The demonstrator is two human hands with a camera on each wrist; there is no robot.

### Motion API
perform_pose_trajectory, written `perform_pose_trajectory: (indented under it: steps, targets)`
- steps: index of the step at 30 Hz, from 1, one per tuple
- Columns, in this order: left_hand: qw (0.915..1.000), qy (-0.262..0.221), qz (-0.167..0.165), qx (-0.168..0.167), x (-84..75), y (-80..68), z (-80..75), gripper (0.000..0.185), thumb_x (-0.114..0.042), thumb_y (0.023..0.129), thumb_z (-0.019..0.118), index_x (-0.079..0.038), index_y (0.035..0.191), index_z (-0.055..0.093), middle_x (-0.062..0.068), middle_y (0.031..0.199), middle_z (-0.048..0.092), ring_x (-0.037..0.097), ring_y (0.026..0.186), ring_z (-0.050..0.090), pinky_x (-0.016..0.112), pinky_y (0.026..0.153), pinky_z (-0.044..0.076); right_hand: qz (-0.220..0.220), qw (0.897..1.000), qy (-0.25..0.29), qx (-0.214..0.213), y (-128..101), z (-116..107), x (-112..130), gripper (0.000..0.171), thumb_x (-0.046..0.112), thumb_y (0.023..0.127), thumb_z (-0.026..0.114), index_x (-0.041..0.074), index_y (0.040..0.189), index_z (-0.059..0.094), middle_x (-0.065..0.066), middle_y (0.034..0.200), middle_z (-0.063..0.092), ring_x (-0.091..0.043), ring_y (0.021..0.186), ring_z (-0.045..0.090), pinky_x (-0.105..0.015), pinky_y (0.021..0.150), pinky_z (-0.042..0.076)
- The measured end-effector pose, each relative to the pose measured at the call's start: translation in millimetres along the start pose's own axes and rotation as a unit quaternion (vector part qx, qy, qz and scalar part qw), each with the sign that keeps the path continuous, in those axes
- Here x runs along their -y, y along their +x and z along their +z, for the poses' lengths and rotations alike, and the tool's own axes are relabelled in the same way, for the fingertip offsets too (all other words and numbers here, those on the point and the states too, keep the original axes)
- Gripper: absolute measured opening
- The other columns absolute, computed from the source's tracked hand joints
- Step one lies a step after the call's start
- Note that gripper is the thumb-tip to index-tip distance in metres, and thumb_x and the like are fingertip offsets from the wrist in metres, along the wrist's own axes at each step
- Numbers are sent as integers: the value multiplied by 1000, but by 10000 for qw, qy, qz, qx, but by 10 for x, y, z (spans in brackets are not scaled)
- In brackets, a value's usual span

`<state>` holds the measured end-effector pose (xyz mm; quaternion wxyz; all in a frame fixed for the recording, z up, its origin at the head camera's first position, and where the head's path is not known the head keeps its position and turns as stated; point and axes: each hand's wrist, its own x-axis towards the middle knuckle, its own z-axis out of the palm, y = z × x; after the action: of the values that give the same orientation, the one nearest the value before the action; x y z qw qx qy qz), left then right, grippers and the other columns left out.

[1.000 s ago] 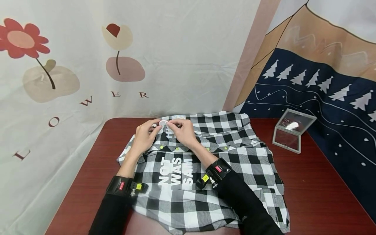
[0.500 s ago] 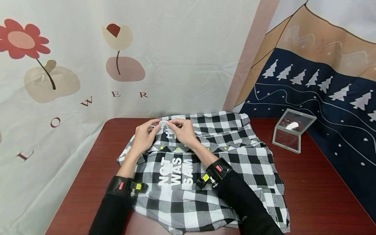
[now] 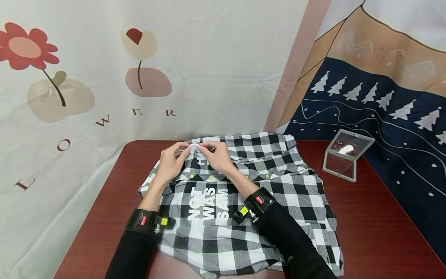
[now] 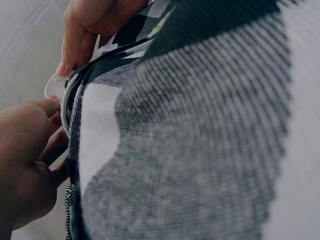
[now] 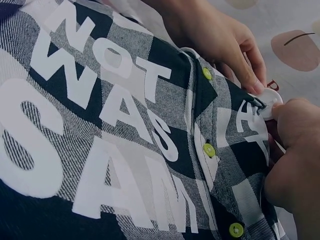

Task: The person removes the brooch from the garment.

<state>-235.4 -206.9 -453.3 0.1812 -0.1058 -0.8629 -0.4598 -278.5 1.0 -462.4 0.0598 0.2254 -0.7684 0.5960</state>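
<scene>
Less of the white disc (image 3: pixel 192 147) shows than before; it is pinched by left hand (image 3: pixel 171 162) and right hand (image 3: pixel 216 155) at shirt (image 3: pixel 244 201) edge, upper centre. Attaching step judged underway; firm pressing needed next.

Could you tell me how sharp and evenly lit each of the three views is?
Head view: evenly lit and sharp, with glare on the clear box. Left wrist view: shirt fills the frame, close and blurred, with both hands soft. Right wrist view: shirt lettering crisp, white disc bright, lower left corner dark.
</scene>
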Motion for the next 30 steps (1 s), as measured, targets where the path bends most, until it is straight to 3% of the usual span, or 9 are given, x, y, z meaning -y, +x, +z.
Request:
perform_pose_trajectory:
  steps: [4,8,12,18,22,30]
  targets:
    - [10000,-4,-31,6,-7,5,-3,21,-17,112,73,-1,124,79,22,118,83,39,104,86,34,92,67,-18,10000,-46,76,-5,-10,17,20,22,109,79,8,121,87,-13,99,84,-5,74,62,-19,68,50]
    - [9999,-53,-95,5,-7,14,0,22,-17,113,72,0,125,79,23,119,83,40,108,85,50,99,68,-85,9999,-114,89,-6,-11,41,24,24,110,78,10,127,85,-11,108,85,-10,83,68,-20,71,52]
    - [9998,-31,-181,11,-24,16,-5,22,-16,112,73,1,125,79,24,118,83,40,110,84,53,103,67,-87,9994,-322,14,-23,-3,90,28,26,110,77,10,132,82,-10,121,85,-18,101,76,-25,84,59]
    - [9995,7,-319,44,-36,10,-14,22,-16,112,73,0,125,79,24,117,83,40,112,83,54,108,66,134,9993,-348,44,-68,31,137,35,31,110,75,11,139,78,-10,133,82,-27,125,77,-46,106,63]
    - [9992,-37,-399,52,-25,8,-13,23,-17,112,73,0,126,79,23,117,84,39,114,83,54,109,65,239,9994,-229,130,-76,57,128,41,31,110,76,6,142,75,-12,132,82,-29,125,77,-49,105,64]
    - [9990,-83,-439,42,-15,16,-9,24,-19,112,73,0,126,80,23,119,84,38,116,83,53,108,65,377,9987,-271,202,-69,91,74,36,29,108,79,9,138,79,-11,119,86,-27,115,80,-34,93,63]
